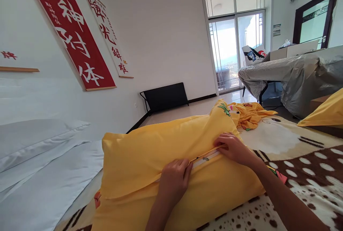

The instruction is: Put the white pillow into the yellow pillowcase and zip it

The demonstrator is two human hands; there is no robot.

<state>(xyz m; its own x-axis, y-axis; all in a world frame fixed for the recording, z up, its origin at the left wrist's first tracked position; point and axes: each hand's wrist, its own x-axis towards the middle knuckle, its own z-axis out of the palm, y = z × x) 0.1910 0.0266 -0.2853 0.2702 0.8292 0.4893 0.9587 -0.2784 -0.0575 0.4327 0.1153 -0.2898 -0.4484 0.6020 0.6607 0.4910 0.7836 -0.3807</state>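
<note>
A plump yellow pillow [144,152] lies in front of me, its case showing a long slit with a pale zipper [209,157]. A small metal zipper pull [205,159] sits on that strip between my hands. My left hand [175,181] is closed on the edge of the slit, left of the pull, its thumb against the fabric. Farther right, my right hand [233,149] pinches the fabric flap along the zipper's upper side. The fingertips of both hands are partly hidden by the cloth.
White pillows [53,174] are stacked at the left. Beneath the yellow pillow spreads a patterned brown-and-cream blanket [302,166], with crumpled yellow cloth [252,115] behind. Another yellow piece [327,111] lies at right. A plastic-covered table [294,70] and a black folded panel [166,97] stand beyond.
</note>
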